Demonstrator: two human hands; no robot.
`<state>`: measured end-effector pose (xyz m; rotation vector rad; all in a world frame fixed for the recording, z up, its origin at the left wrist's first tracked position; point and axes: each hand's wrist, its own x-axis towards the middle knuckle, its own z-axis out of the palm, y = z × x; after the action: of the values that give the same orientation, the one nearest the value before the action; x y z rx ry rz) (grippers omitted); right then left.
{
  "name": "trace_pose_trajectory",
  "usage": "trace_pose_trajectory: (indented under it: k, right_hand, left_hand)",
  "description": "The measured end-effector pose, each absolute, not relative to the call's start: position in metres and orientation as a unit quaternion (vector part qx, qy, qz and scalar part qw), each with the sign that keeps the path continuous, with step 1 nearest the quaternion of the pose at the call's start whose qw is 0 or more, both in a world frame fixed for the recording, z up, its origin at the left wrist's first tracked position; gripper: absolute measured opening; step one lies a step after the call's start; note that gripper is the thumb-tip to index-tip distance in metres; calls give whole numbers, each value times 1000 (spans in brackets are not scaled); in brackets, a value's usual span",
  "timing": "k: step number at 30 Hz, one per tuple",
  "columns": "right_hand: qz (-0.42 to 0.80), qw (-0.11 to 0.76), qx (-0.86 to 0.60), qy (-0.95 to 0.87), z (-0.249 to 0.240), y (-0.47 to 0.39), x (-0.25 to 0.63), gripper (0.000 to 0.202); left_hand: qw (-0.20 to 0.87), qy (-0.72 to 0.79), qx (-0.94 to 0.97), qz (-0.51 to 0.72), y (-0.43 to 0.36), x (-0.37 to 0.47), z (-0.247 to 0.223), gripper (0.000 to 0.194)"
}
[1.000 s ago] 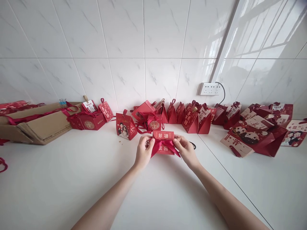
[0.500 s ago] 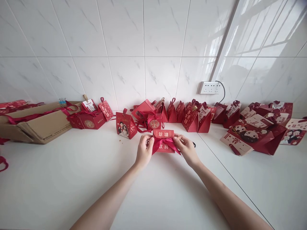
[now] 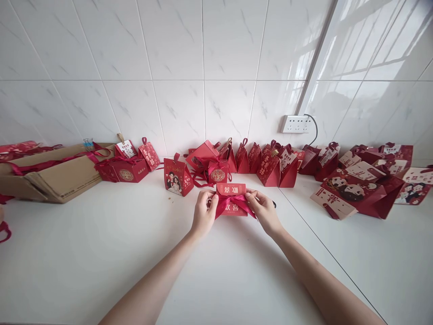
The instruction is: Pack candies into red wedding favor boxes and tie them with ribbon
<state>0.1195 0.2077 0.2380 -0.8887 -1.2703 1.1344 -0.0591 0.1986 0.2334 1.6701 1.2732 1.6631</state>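
A small red gift box (image 3: 231, 188) with gold lettering is held up over the white table, in the middle of the view. Round its middle runs a dark pink satin ribbon (image 3: 232, 200), tied in a bow with its ends hanging at both sides. My left hand (image 3: 204, 211) grips the box's left side, thumb in front and fingers mostly hidden behind. On the right side, my right hand (image 3: 263, 208) pinches the box and the bow's edge between thumb and fingers. A dark item (image 3: 274, 204) shows just past my right fingers; its kind is unclear.
Several red tent-shaped gift boxes (image 3: 178, 178) stand along the tiled wall, with a larger cluster (image 3: 368, 189) at the right. A cardboard box (image 3: 72, 178) holding ribbons is at the left. A power strip (image 3: 297, 124) is on the wall. Ribbon (image 3: 5, 232) lies at the left edge.
The box and both hands have shifted very slightly right, with the grip unchanged. A sliver of what looks like another person's hand has appeared at the left edge by the ribbon.
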Motion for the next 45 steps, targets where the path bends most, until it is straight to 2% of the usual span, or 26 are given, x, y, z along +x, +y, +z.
trace_pose_trajectory:
  k: [18,34,45]
  right_hand:
    - [463,570,-376,-566,241,204,118,43]
    - [493,569,-380,-538,242,204,118,42]
    - [456,570,-407,-550,239,204,118,44]
  left_hand:
    - [227,462,610,602,201,-60,231,17]
    - [225,459,615,601,200,-60,233,17]
    - [213,459,627,593,200,-60,232,18]
